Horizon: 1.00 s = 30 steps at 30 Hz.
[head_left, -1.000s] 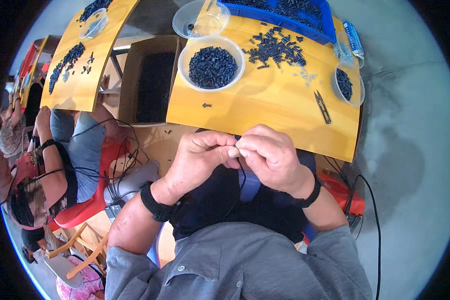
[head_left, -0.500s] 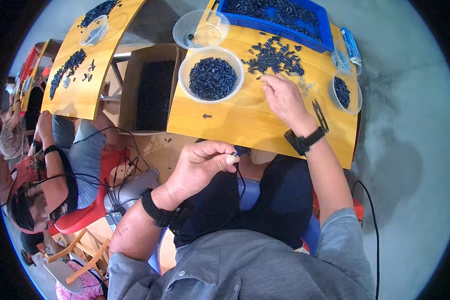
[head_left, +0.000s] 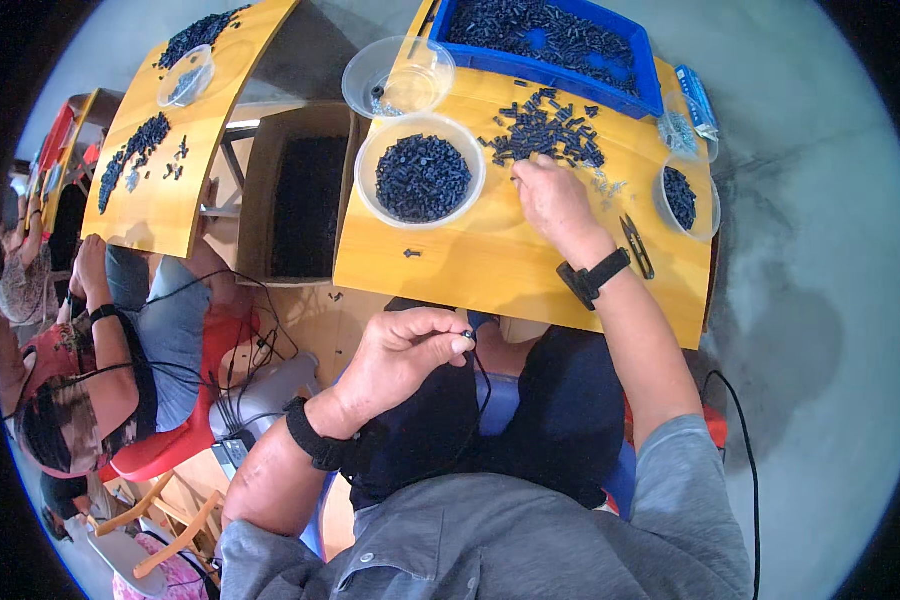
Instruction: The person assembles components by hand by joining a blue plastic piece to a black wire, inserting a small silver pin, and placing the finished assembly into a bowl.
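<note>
L hand [head_left: 402,352] grip: thumb + forefinger pinched shut on a small dark part [head_left: 467,336], held over the lap, below the counter [head_left: 490,265] edge. A thin black cord [head_left: 484,380] hangs from the pinch at 6 o'clock.

R hand [head_left: 552,198] is out on the counter, fingers curled down onto the loose pile of dark parts [head_left: 548,132] at its 12 o'clock. Can't tell if that grip has closed on a piece or is only touching; fingertips hidden by the hand itself.

Around it: round bowl of dark parts [head_left: 422,180] at 9 o'clock of the R hand, blue bin [head_left: 610,90] full of the same at 12, small clear bowl [head_left: 686,198] at 3, snips [head_left: 638,247] just beside the wrist at 4. Empty clear dish [head_left: 398,76] at approx 11. Another person sits at the far left by a second counter [head_left: 160,200].

Risks, as I judge: L pinch holds only the tip of a tiny part over the lap, so a slip would drop it to the floor. R hand sweeping the pile could push pieces off, or the wrist could knock the snips over the near edge.
</note>
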### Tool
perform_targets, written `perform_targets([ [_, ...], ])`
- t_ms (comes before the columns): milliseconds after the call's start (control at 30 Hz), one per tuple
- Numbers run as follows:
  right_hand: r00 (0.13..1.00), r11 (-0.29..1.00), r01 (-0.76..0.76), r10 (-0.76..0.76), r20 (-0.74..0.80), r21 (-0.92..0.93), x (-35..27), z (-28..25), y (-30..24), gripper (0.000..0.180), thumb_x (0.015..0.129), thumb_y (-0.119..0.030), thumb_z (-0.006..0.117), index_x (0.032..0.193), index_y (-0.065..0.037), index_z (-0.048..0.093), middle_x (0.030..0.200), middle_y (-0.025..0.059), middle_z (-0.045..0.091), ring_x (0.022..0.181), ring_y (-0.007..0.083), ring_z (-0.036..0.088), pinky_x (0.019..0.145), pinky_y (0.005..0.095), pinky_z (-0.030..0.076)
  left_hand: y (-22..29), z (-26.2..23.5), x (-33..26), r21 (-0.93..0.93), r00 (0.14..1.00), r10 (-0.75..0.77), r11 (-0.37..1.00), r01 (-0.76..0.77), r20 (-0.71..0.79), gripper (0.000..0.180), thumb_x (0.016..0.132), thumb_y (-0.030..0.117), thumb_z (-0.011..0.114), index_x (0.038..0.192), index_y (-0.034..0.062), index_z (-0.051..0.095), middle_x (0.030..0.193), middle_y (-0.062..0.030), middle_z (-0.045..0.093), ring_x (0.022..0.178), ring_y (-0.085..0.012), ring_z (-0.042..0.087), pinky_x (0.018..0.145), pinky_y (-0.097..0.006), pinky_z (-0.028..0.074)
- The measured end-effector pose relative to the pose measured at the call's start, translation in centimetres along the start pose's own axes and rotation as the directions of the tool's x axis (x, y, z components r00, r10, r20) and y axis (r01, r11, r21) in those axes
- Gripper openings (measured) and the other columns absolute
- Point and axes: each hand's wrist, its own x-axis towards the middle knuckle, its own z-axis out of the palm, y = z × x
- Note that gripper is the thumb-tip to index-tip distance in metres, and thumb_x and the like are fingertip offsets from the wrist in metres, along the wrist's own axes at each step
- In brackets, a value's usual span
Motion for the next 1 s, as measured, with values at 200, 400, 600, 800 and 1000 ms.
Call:
perform_targets([
  [200,0.980,0.871,-0.094,0.167,-0.110,0.482,-2.5,-0.7,-0.8,0.005,0.085,-0.007,0.056,0.086,-0.003,0.059,0.077,0.0150,0.062,0.067,0.0307,0.062,0.059,0.0380,0.051,0.1,0.1,0.2,0.034,0.998,0.024,0.999,-0.022,-0.064,0.011,0.087,0.001,0.063,0.097,-0.0028,0.065,0.090,-0.0123,0.068,0.080,-0.0173,0.066,0.072,-0.029,0.057],
  [400,0.946,0.399,-0.321,0.170,0.275,0.859,-7.1,-6.4,-6.4,0.010,0.089,-0.003,0.057,0.095,0.003,0.062,0.068,0.0034,0.060,0.060,0.0105,0.061,0.055,0.0227,0.051,0.5,0.4,0.1,-0.038,0.993,0.094,0.995,-0.097,-0.076,0.012,0.087,0.002,0.063,0.098,-0.0016,0.065,0.087,-0.0119,0.068,0.075,-0.0170,0.067,0.068,-0.027,0.056],
  [600,0.981,0.387,-0.186,0.021,0.193,0.903,-9.6,-8.5,-10.0,0.010,0.087,0.002,0.057,0.095,0.006,0.060,0.085,0.0065,0.062,0.068,0.0103,0.063,0.060,0.0228,0.052,0.7,0.8,-0.1,-0.121,0.995,0.052,0.991,-0.062,-0.085,0.013,0.087,0.003,0.063,0.098,-0.0027,0.064,0.088,-0.0113,0.069,0.073,-0.0171,0.068,0.068,-0.027,0.056],
  [800,0.994,0.464,-0.027,-0.082,0.073,0.886,-9.8,-8.2,-10.7,0.007,0.084,0.005,0.058,0.091,0.005,0.061,0.079,0.0071,0.058,0.064,0.0110,0.061,0.056,0.0224,0.048,1.0,0.8,-0.3,-0.097,0.995,0.082,0.991,-0.087,-0.063,0.010,0.088,0.004,0.062,0.095,-0.0029,0.065,0.085,-0.0062,0.067,0.076,-0.0117,0.065,0.070,-0.024,0.054],
  [1000,0.995,0.467,-0.049,-0.055,0.085,0.883,-9.7,-8.1,-11.2,0.007,0.084,0.005,0.058,0.090,0.004,0.062,0.079,0.0081,0.059,0.064,0.0113,0.061,0.056,0.0230,0.047,1.0,0.7,-0.2,-0.051,0.994,0.103,0.993,-0.105,-0.039,0.010,0.088,0.004,0.062,0.094,-0.0026,0.065,0.085,-0.0068,0.068,0.076,-0.0124,0.066,0.070,-0.024,0.054],
])
